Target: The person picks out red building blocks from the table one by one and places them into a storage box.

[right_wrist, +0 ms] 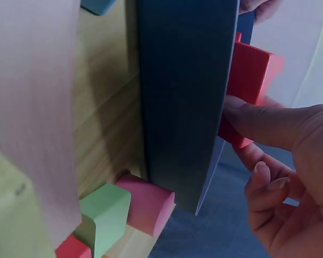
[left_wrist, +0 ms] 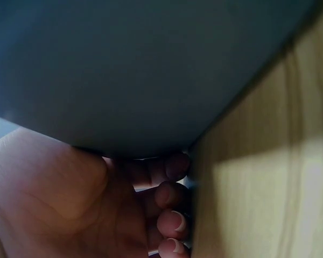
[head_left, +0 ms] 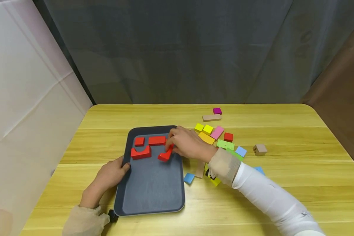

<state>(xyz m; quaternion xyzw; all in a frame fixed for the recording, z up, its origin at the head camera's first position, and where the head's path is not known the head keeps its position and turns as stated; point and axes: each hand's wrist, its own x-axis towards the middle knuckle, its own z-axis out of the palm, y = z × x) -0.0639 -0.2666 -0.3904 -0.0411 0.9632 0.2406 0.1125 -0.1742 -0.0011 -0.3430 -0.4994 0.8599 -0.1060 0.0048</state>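
Pinching the curved red block (head_left: 164,157) between the thumb and fingertips of the right hand (head_left: 187,143), fingers narrowed to the block's thickness, inside the tray (head_left: 153,193) near the right wall. Cannot tell whether touching the tray floor or just above. Best to use a light grip, lower straight down, then part the fingers only slightly, so as not to nudge the red bar (head_left: 157,141) just left of the fingertips, or the red arch block (head_left: 141,155) farther left. Gripping the tray's left rim with the left hand (head_left: 110,173), thumb over the edge: best held firm against any push from the right fingers. Mind the coloured blocks (head_left: 225,144) on the surface (head_left: 218,213) to the right of those fingers, partly under the sleeve (head_left: 225,165); lift clear before drawing back.
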